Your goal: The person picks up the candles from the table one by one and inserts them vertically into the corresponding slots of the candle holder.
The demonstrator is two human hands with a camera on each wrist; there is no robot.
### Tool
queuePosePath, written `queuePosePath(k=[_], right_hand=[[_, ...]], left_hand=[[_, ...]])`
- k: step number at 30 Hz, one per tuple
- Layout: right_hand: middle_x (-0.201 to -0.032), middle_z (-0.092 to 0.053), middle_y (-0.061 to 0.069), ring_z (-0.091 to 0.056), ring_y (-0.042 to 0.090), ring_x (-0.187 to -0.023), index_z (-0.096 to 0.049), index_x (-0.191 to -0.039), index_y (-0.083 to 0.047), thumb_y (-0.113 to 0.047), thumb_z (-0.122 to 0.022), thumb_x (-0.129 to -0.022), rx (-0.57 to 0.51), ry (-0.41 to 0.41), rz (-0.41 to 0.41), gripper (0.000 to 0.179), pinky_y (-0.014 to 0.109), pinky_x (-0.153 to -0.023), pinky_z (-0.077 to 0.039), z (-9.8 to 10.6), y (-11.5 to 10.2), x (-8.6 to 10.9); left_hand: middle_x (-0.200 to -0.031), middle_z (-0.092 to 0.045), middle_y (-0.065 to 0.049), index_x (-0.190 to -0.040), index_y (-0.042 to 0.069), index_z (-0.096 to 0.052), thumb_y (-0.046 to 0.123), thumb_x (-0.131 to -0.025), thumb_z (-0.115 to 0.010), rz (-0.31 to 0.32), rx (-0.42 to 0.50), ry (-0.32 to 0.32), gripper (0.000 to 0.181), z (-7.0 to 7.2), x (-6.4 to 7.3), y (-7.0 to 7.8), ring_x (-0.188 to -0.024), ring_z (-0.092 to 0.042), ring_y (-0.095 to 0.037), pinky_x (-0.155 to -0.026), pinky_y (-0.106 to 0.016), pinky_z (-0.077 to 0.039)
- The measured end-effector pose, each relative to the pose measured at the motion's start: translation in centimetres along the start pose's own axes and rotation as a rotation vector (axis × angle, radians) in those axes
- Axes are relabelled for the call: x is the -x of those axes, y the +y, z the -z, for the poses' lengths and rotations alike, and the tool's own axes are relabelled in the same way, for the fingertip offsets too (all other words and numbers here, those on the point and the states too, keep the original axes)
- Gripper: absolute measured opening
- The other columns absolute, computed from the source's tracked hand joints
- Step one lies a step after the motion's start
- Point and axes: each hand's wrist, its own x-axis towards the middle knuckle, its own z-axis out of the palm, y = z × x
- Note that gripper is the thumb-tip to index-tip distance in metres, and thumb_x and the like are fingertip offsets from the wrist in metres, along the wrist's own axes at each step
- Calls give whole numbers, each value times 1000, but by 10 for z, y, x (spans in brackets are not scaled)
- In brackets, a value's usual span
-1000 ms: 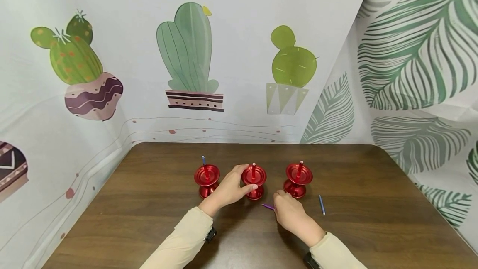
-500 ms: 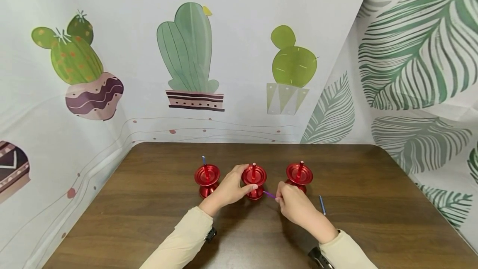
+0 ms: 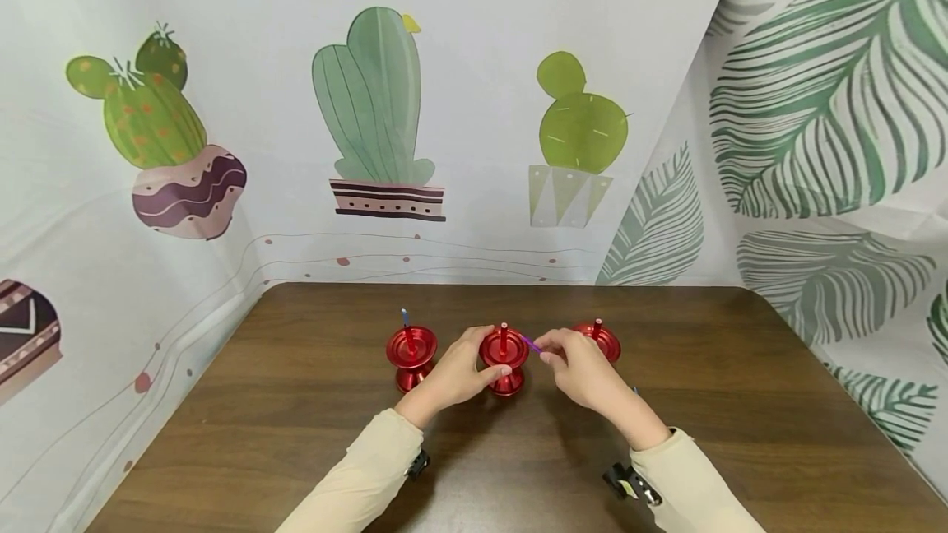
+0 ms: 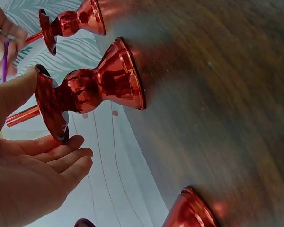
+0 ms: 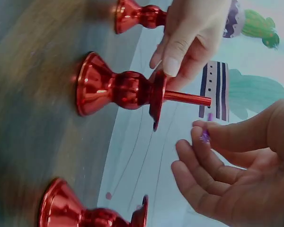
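The middle red candle holder (image 3: 511, 359) stands upright on the table. My left hand (image 3: 457, 370) holds its dish by the rim, thumb on the near side and fingers on the far side. To the right of that dish, my right hand (image 3: 585, 370) pinches a slim purple candle (image 3: 531, 344) between thumb and fingertips. The purple candle is raised and tilted, near the holder's upright red tube (image 5: 187, 98) but apart from it in the right wrist view. Part of the purple candle is hidden by the fingers.
At the left stands a red candle holder (image 3: 411, 349) with a blue candle (image 3: 405, 317) in its tube. Another red holder (image 3: 609, 344) stands at the right, partly behind my right hand. A second blue candle (image 3: 635, 391) lies mostly hidden behind the right wrist. Wooden table (image 3: 296, 418) beneath.
My right hand has lifted the purple candle off the table and brought it up beside the middle holder's dish. The left hand has stayed on the holder.
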Motion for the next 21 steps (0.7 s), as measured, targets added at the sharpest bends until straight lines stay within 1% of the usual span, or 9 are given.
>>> queuePosePath(k=[2, 5, 9, 12, 14, 17, 21], right_hand=[[-82, -62, 5, -52, 12, -69, -63, -91, -2, 0, -60, -81, -54, 15, 14, 11, 27, -62, -47, 0, 0, -6], [-80, -61, 7, -53, 15, -68, -61, -90, -1, 0, -60, -81, -159, 36, 22, 9, 26, -61, -47, -2, 0, -14], [-79, -62, 10, -55, 17, -68, -58, -88, 0, -2, -60, -81, -285, 71, 3, 8, 26, -61, -47, -3, -2, -24], [-79, -63, 10, -57, 18, -70, -57, -87, -1, -4, -61, -81, -352, 110, -8, 8, 28, -62, -47, -3, -5, -30], [-78, -64, 10, -58, 17, -70, -56, -87, -2, -5, -62, -81, -387, 140, -8, 9, 28, -64, -47, -4, -5, -34], [-76, -64, 7, -59, 16, -70, -57, -87, -4, -7, -64, -80, -411, 181, 4, 11, 28, -67, -48, -7, -4, -38], [-76, -64, 5, -60, 15, -72, -59, -87, -6, -13, -64, -81, -404, 230, 40, 11, 28, -69, -49, -13, -3, -41]], left_hand=[[-127, -44, -15, -129, -2, -38, 32, -79, -65, 3, 2, -1, 66, 0, 0, 0, -115, -45, -26, -95, -38, -38], [-126, -45, -14, -129, -2, -38, 32, -79, -65, 3, 2, 1, 66, 0, 1, 0, -115, -45, -25, -94, -37, -38], [-126, -45, -14, -129, -2, -38, 32, -79, -65, 3, 4, -1, 66, 0, 0, 1, -115, -45, -25, -94, -36, -38], [-126, -45, -14, -129, -2, -38, 32, -79, -65, 3, 8, -6, 66, 0, 0, 1, -115, -45, -24, -95, -36, -38], [-125, -45, -15, -129, -2, -38, 31, -80, -65, -4, 6, -5, 66, 0, 0, 1, -115, -45, -25, -95, -37, -38], [-125, -45, -15, -129, -3, -38, 31, -80, -65, -8, 1, -4, 65, 0, 0, 1, -115, -44, -25, -95, -37, -37], [-126, -45, -14, -129, -2, -38, 31, -80, -64, -5, -9, -1, 65, -1, 0, 0, -116, -44, -25, -95, -37, -37]])
